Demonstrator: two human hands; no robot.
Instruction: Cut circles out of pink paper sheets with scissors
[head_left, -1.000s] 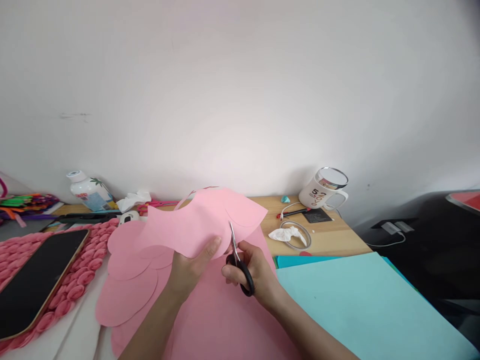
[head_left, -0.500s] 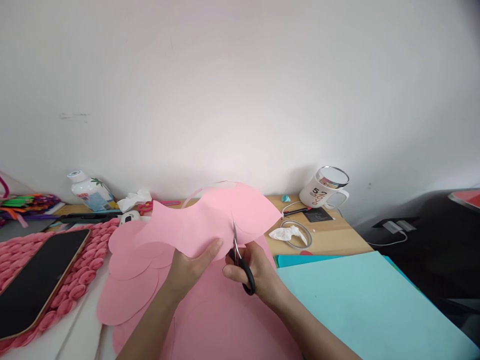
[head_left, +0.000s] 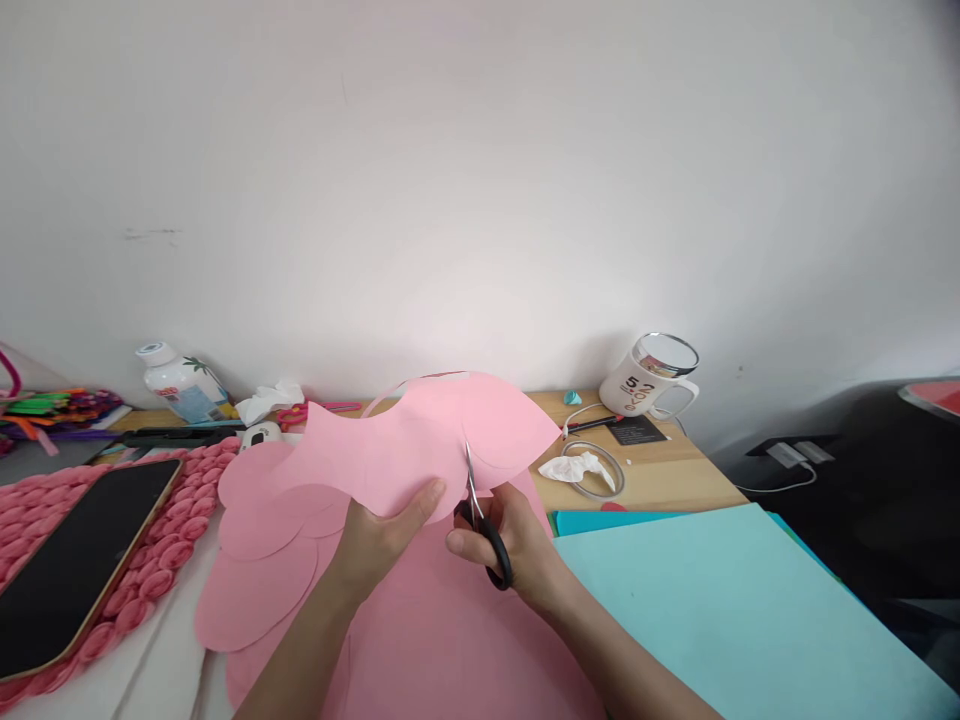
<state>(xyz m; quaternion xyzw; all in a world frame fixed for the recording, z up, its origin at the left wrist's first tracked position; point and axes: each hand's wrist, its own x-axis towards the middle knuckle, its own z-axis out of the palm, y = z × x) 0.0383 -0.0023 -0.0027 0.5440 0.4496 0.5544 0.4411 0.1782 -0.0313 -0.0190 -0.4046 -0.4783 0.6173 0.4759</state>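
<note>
My left hand (head_left: 382, 540) pinches the lower edge of a pink paper piece (head_left: 420, 440), holding it raised above the desk. My right hand (head_left: 510, 545) grips black-handled scissors (head_left: 480, 510), whose blades point up into the pink piece just right of my left thumb. Pencil curves mark the held paper. Under both hands lies a larger pink sheet (head_left: 442, 640), and several cut pink petal shapes (head_left: 259, 560) lie to the left of it.
A light blue sheet (head_left: 720, 610) covers the right of the desk. A phone (head_left: 67, 560) rests on a pink knitted mat (head_left: 157, 560) at left. A white mug (head_left: 649, 385), crumpled tissue (head_left: 577, 467), a bottle (head_left: 180, 385) and coloured sticks (head_left: 52, 410) line the back.
The held pink piece has turned and spread a little to the right, and the scissors have worked further into it. My hands stay in nearly the same place.
</note>
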